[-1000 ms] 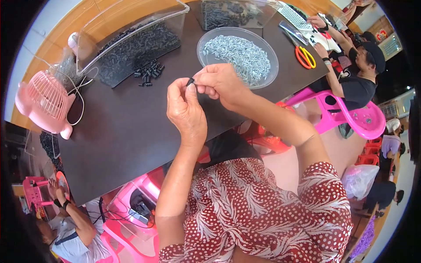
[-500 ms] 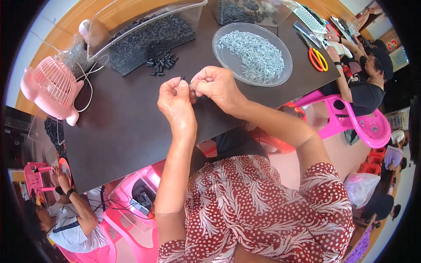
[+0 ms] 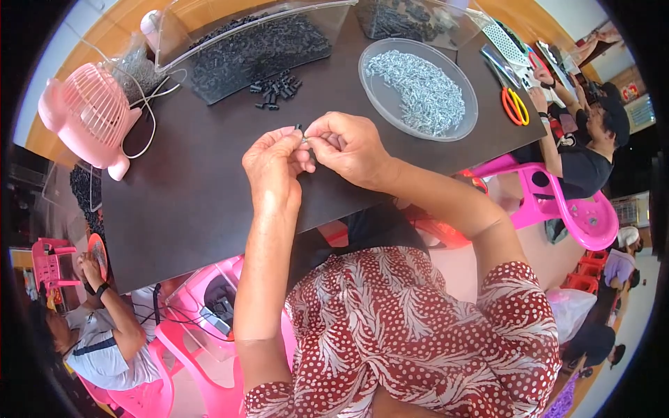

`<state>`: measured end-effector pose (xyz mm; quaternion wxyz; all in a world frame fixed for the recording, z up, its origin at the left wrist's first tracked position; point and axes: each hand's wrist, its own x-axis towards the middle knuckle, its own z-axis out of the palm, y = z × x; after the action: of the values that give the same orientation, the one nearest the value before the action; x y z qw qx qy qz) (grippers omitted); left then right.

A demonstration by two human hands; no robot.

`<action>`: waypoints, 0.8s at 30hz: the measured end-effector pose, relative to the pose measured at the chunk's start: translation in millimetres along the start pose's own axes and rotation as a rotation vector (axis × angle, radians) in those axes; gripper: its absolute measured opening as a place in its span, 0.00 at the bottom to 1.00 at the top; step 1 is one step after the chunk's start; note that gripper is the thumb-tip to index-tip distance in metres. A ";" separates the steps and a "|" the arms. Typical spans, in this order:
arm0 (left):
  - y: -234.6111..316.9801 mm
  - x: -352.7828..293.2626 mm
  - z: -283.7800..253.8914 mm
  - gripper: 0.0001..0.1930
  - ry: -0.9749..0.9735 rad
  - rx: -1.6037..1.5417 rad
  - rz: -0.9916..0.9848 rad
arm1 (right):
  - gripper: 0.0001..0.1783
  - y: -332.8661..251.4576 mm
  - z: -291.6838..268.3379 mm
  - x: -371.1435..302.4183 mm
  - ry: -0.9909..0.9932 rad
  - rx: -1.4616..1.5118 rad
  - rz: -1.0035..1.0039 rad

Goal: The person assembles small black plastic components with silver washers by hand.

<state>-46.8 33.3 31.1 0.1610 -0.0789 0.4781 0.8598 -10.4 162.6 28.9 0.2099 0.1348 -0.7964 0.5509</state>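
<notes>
1. left hand (image 3: 270, 167): thumb and finger pinching a black part (image 3: 298, 128), its tip poking up above the table (image 3: 181, 209).
2. right hand (image 3: 357, 150) meets it, fingertips pressed together on a silver bit (image 3: 304, 139), right beside the part.
3. beyond them, loose tubes (image 3: 273, 90) lie by the clear bin (image 3: 338, 24).
4. to the right, a dish (image 3: 374, 89) of silver pieces (image 3: 426, 94); past it, scissors (image 3: 516, 108).

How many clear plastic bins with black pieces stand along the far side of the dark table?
2. One bin stands behind the loose pile of black pieces; the second bin is to its right, beyond the oval tray. The picture's upper edge crops them; others may be hidden.
</notes>
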 end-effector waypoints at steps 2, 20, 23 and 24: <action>1.0 -1.3 0.3 0.04 -0.005 0.003 0.001 | 0.04 -1.0 -0.2 -0.4 0.013 -0.034 -0.021; 6.5 -3.1 -7.0 0.04 0.061 -0.073 0.047 | 0.04 -11.2 8.5 11.2 -0.065 0.281 0.457; 10.9 -3.5 -9.4 0.04 0.063 -0.121 -0.027 | 0.05 -6.3 12.7 10.2 -0.049 0.312 0.426; 11.2 -3.0 -12.4 0.05 0.055 -0.137 -0.047 | 0.06 -6.4 13.6 9.1 -0.058 0.289 0.365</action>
<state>-48.2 16.7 34.3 0.1623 -0.1247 0.4204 0.8840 -18.0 147.7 34.4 0.0626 0.0328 -0.7262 0.6838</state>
